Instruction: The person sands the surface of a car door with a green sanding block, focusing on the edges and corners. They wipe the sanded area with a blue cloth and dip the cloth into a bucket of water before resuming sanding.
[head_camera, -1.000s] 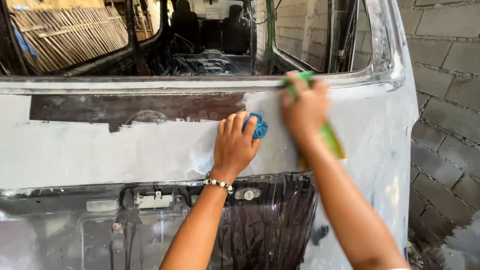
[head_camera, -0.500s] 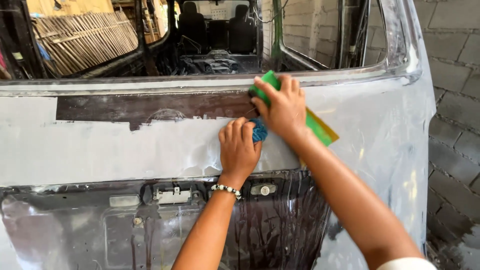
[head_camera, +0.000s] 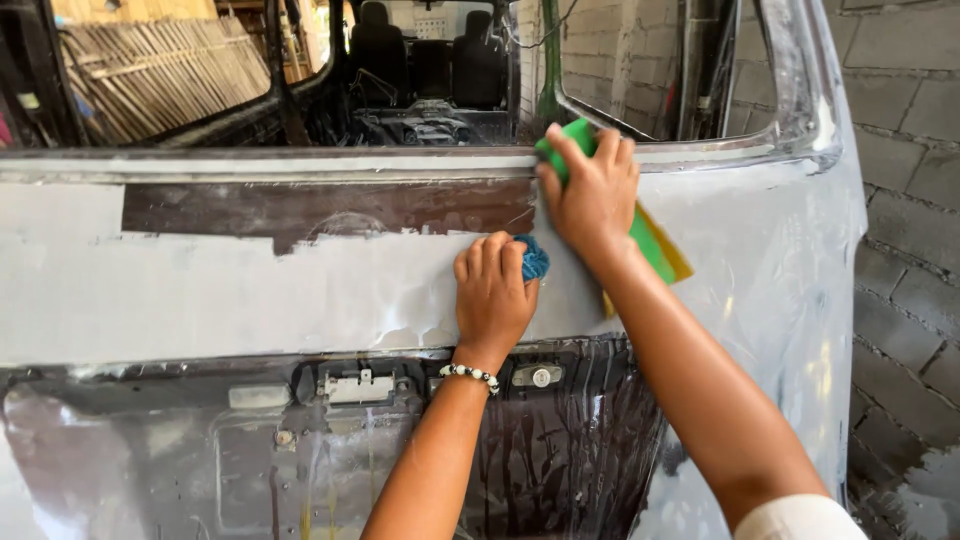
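Right hand (head_camera: 592, 195) presses one green sanding block (head_camera: 648, 240) flat, fingers closed over it, long axis running upper-left to lower-right. Left hand (head_camera: 493, 295) grips one blue cloth (head_camera: 533, 258) against the tailgate (head_camera: 250, 290).

Matt grey filler over the metal panel (head_camera: 250, 290), dull and faintly streaked left of the left hand (head_camera: 493, 300). Knotty blue cloth (head_camera: 533, 258) bunched in that grip, soft and woolly. Thin green and yellow sheets (head_camera: 655, 250), papery and flat, under the right hand (head_camera: 592, 190). Above the left grip, a bare brown strip (head_camera: 320, 208), smooth, low sheen. Below it, wet glossy dark metal (head_camera: 560, 450), run with drip lines. Rough grey block wall (head_camera: 915, 200) right of both grips. Glossy white and dark beads (head_camera: 470, 374) at the left wrist.
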